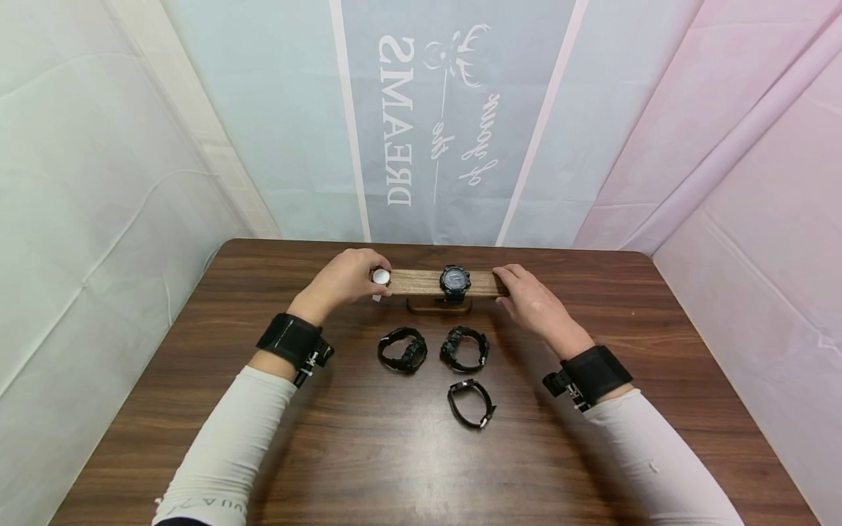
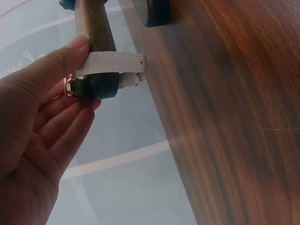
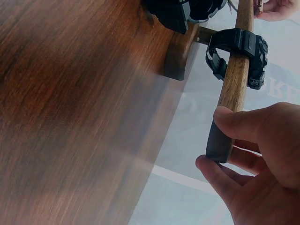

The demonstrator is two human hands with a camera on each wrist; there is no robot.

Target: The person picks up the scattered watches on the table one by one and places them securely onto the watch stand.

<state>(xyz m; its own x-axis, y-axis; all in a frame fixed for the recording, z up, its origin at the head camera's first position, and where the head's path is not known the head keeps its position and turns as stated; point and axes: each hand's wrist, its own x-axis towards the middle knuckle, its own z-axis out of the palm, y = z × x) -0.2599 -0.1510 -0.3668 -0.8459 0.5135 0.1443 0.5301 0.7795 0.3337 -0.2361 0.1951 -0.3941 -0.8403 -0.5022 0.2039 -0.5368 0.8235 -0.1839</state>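
Observation:
A wooden watch stand has a horizontal bar (image 1: 416,283) above a low base (image 1: 439,308). At the bar's left end, my left hand (image 1: 342,281) pinches a white-strapped watch (image 2: 112,63) with a gold-toned case; the strap loops round the bar end. My right hand (image 1: 536,301) grips the bar's dark right end (image 3: 218,145), thumb on one side and fingers on the other. Between the hands, near mid-bar, a chunky black watch (image 1: 455,279) is strapped on, its dial facing up in the head view.
Three black watches lie as closed loops on the wood-grain table in front of the stand: one at left (image 1: 414,353), one at right (image 1: 450,346), and a slimmer one (image 1: 465,384) nearer me. Behind the table's far edge hangs a printed cloth (image 1: 296,146).

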